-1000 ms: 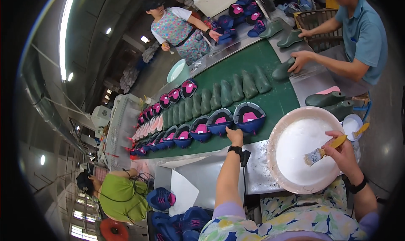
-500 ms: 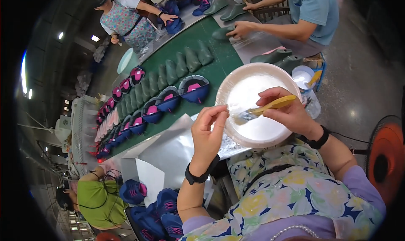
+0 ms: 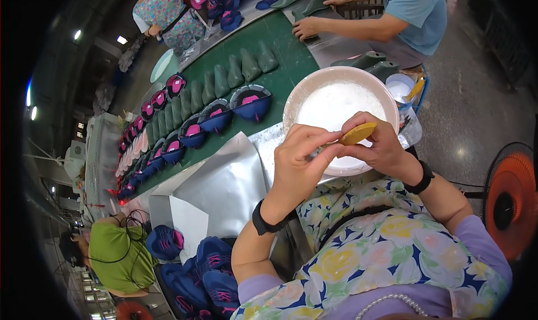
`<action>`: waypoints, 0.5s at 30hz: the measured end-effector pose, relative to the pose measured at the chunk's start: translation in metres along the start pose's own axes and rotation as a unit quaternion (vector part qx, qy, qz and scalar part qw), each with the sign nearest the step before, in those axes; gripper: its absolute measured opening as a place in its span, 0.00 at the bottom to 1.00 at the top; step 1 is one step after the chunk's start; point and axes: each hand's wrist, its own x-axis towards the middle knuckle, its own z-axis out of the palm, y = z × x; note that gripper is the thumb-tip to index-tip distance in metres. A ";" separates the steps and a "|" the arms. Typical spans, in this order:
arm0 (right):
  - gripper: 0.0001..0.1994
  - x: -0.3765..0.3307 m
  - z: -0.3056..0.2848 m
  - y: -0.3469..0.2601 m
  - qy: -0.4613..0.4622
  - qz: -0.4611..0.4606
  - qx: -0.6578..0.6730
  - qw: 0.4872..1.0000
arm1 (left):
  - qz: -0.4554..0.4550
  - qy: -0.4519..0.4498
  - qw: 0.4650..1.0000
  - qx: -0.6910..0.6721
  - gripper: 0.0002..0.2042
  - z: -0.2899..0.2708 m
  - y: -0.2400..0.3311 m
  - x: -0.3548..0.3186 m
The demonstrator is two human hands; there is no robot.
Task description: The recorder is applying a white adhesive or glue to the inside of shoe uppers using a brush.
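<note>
In front of me is a pale pink basin [image 3: 292,94] holding white material. My right hand [image 3: 388,147] is closed on the yellow handle of a brush [image 3: 358,133] over the basin's near side. My left hand [image 3: 305,155] is closed at the brush's other end, thumb and fingers meeting around its neck. The bristles are mostly hidden behind the left fingers. Both hands stay above the white material, close together.
Blue and pink shoe uppers [image 3: 250,100] and dark green shoe lasts [image 3: 250,63] stand in rows on the green table [image 3: 288,37]. Finished-looking shoes [image 3: 216,258] are piled at lower left. Co-workers sit and stand around, and an orange fan [image 3: 507,208] is at right.
My left hand has moved right onto the brush, and the bristles that showed are now covered. The co-worker at far left has drawn a hand back from the shoes.
</note>
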 end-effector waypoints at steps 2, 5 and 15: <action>0.15 0.002 0.000 -0.001 -0.007 -0.050 -0.081 0.995 | -0.068 -0.003 0.994 -0.082 0.08 0.004 0.001 -0.005; 0.15 0.004 0.001 -0.003 -0.019 -0.102 -0.171 0.980 | -0.008 0.002 1.000 -0.021 0.07 0.003 -0.006 -0.002; 0.15 0.002 -0.003 0.009 0.084 -0.116 -0.160 0.977 | -0.055 0.128 0.983 -0.123 0.02 -0.005 -0.023 0.002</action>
